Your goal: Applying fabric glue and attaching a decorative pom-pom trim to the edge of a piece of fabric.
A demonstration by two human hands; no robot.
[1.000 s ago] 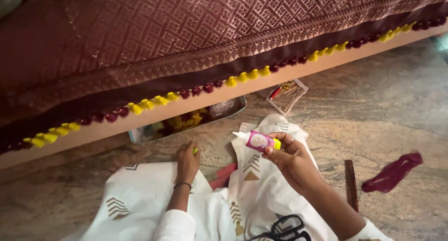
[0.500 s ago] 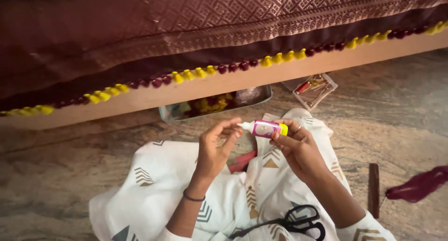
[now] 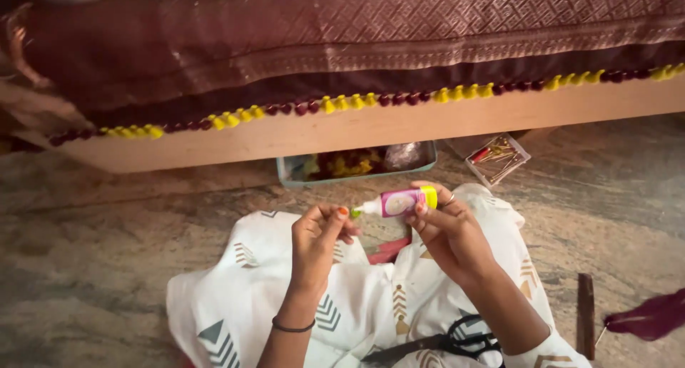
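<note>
I logged a mottled stone floor (image 3: 107,268); on it lay a shallow tray (image 3: 357,165), a small clear box (image 3: 497,157), a dark stick (image 3: 586,314), and maroon yarn (image 3: 653,317).

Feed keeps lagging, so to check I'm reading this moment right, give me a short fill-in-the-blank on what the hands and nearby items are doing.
1. The right hand holds a small glue bottle with a pink label and a ____ base.
2. The left hand pinches at the bottle's ____ end.
3. The black-handled scissors lie on the ____ patterned cloth.
4. The tray of yellow bits sits half under the ____ frame.

Missing words: yellow; nozzle; white; wooden
</note>
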